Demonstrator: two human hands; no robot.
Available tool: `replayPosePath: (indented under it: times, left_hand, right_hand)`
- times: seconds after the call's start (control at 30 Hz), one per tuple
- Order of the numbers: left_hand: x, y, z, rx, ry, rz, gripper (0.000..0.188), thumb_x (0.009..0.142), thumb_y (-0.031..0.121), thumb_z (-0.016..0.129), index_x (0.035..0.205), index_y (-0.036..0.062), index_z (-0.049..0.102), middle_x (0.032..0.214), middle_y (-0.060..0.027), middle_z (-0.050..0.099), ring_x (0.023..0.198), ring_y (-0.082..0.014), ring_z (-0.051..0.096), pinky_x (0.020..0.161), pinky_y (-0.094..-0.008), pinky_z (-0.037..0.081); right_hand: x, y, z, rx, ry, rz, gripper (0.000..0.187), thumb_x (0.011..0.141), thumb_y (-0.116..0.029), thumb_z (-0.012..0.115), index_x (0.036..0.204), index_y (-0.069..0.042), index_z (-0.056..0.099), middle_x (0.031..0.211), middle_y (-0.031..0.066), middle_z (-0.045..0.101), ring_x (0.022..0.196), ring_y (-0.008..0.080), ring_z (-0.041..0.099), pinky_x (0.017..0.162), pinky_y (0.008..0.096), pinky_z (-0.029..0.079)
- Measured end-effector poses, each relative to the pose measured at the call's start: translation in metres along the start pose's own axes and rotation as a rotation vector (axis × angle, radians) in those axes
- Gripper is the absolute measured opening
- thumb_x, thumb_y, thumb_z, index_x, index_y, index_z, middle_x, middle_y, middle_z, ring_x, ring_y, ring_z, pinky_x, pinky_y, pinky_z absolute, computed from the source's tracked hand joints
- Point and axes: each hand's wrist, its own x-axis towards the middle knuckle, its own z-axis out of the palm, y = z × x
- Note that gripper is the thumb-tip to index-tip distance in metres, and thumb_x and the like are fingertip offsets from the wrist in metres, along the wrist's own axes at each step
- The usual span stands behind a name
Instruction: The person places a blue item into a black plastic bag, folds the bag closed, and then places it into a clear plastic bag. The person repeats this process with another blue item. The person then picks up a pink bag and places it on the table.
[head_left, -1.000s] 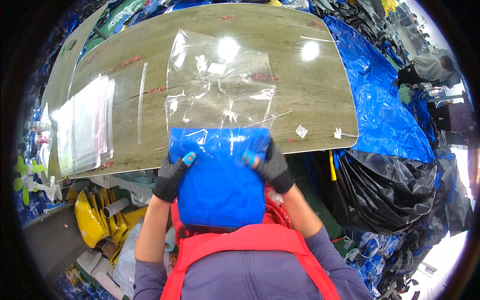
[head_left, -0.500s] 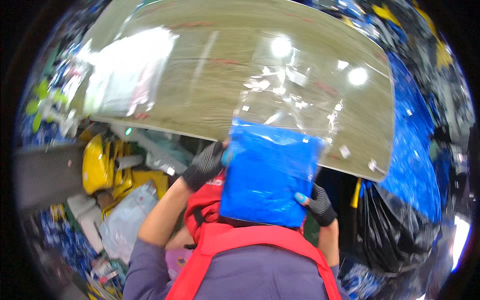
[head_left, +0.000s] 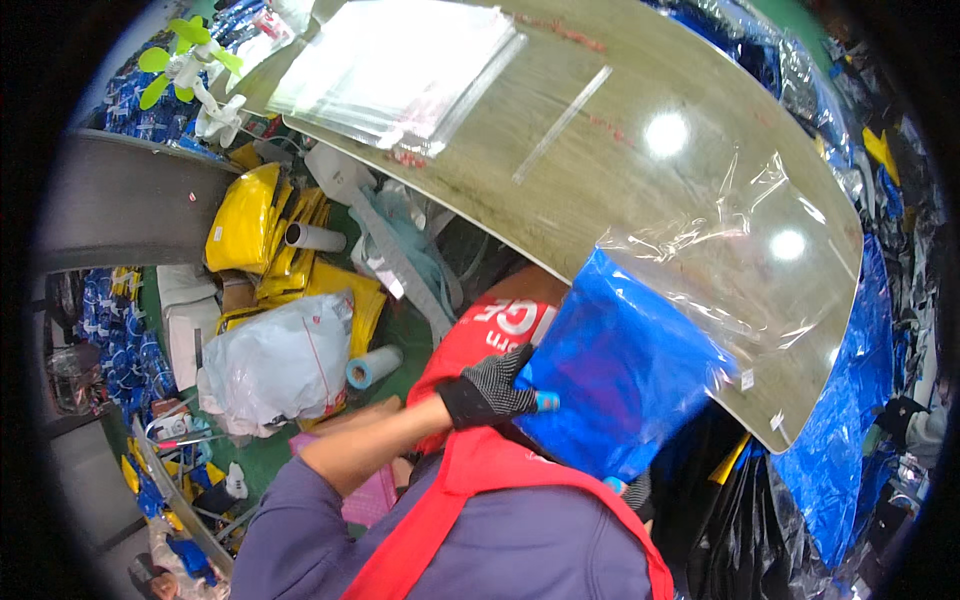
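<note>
A folded blue sheet (head_left: pixel 630 360) lies in a clear plastic bag (head_left: pixel 720 270), whose see-through part spreads over the table's edge. My left hand (head_left: pixel 497 388), in a dark dotted glove with blue at the thumb tip, pinches the packet's lower left edge. At its lower right corner, my right hand (head_left: pixel 635 492) is mostly hidden under the packet. Its thumb, blue at the tip, presses on top. The packet tilts over the red apron (head_left: pixel 500 320) in front of me.
The wood-patterned table (head_left: pixel 560 110) carries a stack of clear bags (head_left: pixel 400 70). Yellow packets (head_left: pixel 250 220), a pale filled bag (head_left: pixel 280 360) and cardboard rolls (head_left: pixel 375 367) sit at left. A small green-bladed fan (head_left: pixel 185 65) stands beyond; black plastic (head_left: pixel 750 530) hangs at right.
The view has turned, so the table slants down to the right. The blue packet is tilted and farther right. My left hand is lower on its edge, and my right hand is more hidden.
</note>
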Motion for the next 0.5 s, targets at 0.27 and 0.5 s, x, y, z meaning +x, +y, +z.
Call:
replayPosePath:
  times: [0.27, 0.5]
  left_hand:
    - [0.055, 0.046, -0.043, -0.504, -0.212, 0.052, 0.063, 0.079, 0.041, 0.074, 0.122, 0.0002, 0.051, 0.108, -0.0129, 0.064, 0.098, -0.0198, 0.06, 0.086, -0.0353, 0.049]
    - [0.047, 0.048, -0.014, -0.331, -0.209, 0.191, 0.085, 0.076, 0.044, 0.076, 0.14, 0.0044, 0.037, 0.133, -0.0157, 0.051, 0.12, -0.0251, 0.05, 0.101, -0.0378, 0.039]
  right_hand:
    - [-0.003, 0.009, -0.01, -0.129, -0.105, 0.039, 0.089, 0.064, -0.03, 0.086, 0.134, 0.0, 0.041, 0.126, 0.0146, 0.054, 0.113, 0.0275, 0.053, 0.097, 0.0405, 0.042]
    - [0.048, -0.054, -0.004, 0.153, -0.175, 0.048, 0.091, 0.068, -0.037, 0.082, 0.137, -0.001, 0.036, 0.13, 0.0144, 0.05, 0.117, 0.0273, 0.051, 0.099, 0.042, 0.042]
